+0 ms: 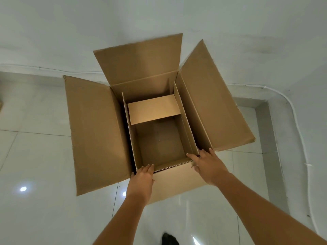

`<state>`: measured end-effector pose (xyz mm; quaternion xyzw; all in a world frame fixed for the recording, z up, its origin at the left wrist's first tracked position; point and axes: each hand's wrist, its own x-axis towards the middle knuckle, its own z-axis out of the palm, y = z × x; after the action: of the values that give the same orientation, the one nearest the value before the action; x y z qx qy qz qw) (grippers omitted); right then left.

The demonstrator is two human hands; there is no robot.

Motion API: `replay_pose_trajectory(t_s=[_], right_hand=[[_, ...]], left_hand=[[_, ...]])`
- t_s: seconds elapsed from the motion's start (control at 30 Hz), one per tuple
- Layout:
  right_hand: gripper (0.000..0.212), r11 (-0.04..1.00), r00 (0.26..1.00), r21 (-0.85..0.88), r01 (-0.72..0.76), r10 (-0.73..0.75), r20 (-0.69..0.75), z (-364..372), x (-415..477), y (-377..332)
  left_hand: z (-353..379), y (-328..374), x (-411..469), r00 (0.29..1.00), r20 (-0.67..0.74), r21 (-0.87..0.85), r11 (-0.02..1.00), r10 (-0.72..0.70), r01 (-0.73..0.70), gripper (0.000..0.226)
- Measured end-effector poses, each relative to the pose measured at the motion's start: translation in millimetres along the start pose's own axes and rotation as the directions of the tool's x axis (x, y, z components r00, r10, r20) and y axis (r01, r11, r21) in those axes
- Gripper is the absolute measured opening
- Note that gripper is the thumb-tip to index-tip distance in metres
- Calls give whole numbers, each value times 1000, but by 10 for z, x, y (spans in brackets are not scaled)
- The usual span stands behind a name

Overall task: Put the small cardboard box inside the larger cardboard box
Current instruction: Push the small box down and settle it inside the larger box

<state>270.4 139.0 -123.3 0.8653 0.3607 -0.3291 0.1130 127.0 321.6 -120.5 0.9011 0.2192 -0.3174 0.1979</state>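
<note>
The larger cardboard box [95, 129] stands on the floor with all its flaps spread outward. The small cardboard box [159, 138] sits inside it, open-topped and empty, with its side flaps upright and its far flap [154, 109] folded inward. My left hand [141, 179] rests at the small box's near-left corner, fingers straight over the near rim. At the near-right corner my right hand [208, 167] touches the rim with its fingers spread. Neither hand is closed around the cardboard.
The boxes stand on a glossy white tiled floor [35, 156] close to a white wall [70, 32]. A thin white cable [299, 131] runs along the wall base and down the right side. A dark shoe tip [169, 238] shows at the bottom edge.
</note>
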Motion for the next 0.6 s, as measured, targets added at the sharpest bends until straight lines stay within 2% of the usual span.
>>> replay_pose_trajectory(t_s=[0.2, 0.43, 0.6], right_hand=[[43, 1000, 999, 5, -23, 23, -49, 22, 34, -42], [33, 994, 996, 78, -74, 77, -34, 10, 53, -348], [28, 983, 990, 140, -120, 129, -63, 69, 80, -825]], left_hand=[[-37, -25, 24, 999, -33, 42, 999, -5, 7, 30], [-81, -304, 11, 999, -49, 97, 995, 23, -18, 25], [-158, -739, -8, 996, -87, 152, 988, 35, -21, 31]])
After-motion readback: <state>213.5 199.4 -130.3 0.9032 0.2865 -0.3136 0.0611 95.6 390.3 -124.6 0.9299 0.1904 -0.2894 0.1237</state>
